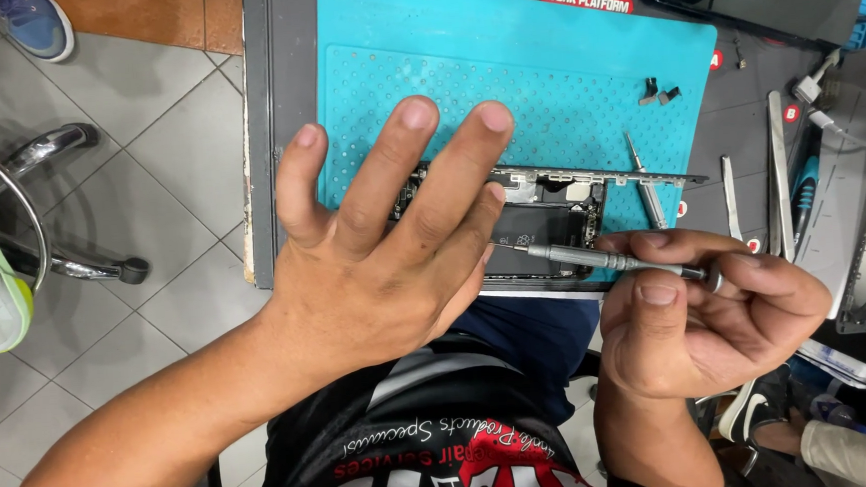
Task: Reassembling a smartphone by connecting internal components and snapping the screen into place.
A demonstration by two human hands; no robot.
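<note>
The opened phone (542,229) lies on the turquoise mat (503,79) at the near edge of the worktop (284,102), mostly hidden under the left hand (383,247). That hand is spread flat, fingers fanned out, and it appears to press on the phone's left part, though actual contact cannot be made out from above. The right hand (698,313) sits just to the right of the phone and pinches a slim grey screwdriver (604,260) between thumb and fingers, its tip resting on the dark inside of the phone near the lower edge. A thin metal frame strip (609,175) runs along the phone's far side. A second screwdriver (645,192) lies on the mat just beyond it, and two tiny metal parts (659,91) sit farther up. To the right of the mat lie tweezers (779,172) and a white cable (836,123). A chrome stool frame (40,207) stands on the tiled floor at left.
</note>
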